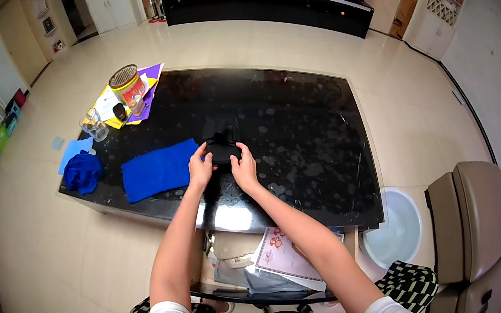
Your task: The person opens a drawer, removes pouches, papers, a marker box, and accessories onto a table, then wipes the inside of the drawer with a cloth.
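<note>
Both my hands hold a small black rounded object [223,152] just over the near half of the black stone tabletop [296,116]. A dark strap or flap seems to stick up at its far side; black on black, its exact kind cannot be made out. My left hand [201,167] grips its left side, fingers curled. My right hand [244,168] holds the right side, thumb towards the middle. Beside my left hand lies a folded blue cloth [159,170]. Further left sits a crumpled blue cloth [83,172] by a light blue sheet [73,154].
A tin [126,83] and a glass cup [93,125] stand at the table's far left, near colourful papers [150,80]. Below the near edge, an open drawer [354,242] holds a pink printed sheet [283,257] and plastic bags. A pale basin [393,232] stands at right by a brown seat [478,205].
</note>
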The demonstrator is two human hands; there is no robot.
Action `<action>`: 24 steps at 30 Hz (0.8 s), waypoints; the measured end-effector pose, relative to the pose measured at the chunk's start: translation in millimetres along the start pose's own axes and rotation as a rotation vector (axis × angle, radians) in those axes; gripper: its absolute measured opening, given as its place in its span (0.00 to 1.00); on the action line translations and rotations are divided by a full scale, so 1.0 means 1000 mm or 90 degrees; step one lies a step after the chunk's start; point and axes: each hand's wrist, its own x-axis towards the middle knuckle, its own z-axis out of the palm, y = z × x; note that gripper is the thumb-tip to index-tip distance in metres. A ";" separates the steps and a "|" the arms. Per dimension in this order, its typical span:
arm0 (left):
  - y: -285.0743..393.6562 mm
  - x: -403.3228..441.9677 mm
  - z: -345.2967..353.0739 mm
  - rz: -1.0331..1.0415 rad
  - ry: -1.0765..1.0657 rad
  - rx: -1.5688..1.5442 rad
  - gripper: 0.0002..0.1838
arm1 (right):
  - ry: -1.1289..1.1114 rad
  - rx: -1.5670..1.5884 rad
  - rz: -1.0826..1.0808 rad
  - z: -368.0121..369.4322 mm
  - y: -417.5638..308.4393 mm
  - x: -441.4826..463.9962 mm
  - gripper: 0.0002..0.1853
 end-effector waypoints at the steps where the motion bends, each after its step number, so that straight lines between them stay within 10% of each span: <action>1: -0.012 0.012 0.001 0.005 0.019 -0.038 0.20 | 0.015 -0.020 -0.035 0.005 0.000 0.004 0.19; 15: -0.036 0.034 -0.008 -0.002 0.068 0.184 0.17 | -0.167 -0.149 -0.008 0.018 0.005 -0.004 0.25; 24: -0.009 -0.005 -0.018 -0.119 0.073 -0.112 0.14 | -0.193 -0.049 0.019 -0.038 -0.013 0.010 0.16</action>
